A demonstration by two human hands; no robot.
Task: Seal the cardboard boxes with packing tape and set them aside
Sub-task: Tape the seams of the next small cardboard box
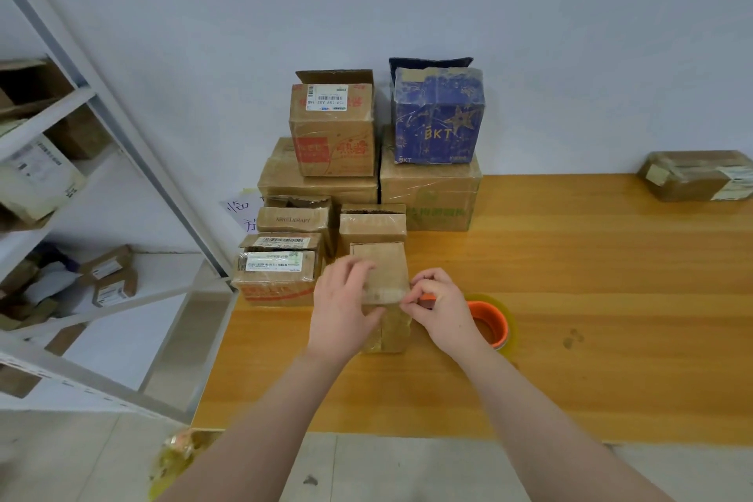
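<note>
Pinching the tape strip (385, 294) in its fingertips, the right hand (438, 308) lays it across the small box (379, 259). The left hand (344, 300) grips that box from its left side. It stands near the counter (570, 338) left end. Looks mid-seal, not set aside yet. Tape roll (489, 322) sits just beside the right hand. Stacked boxes (332, 126) crowd the back-left corner, some flaps open, likely unsealed. One taped box (692, 175) lies at the right edge.
</note>
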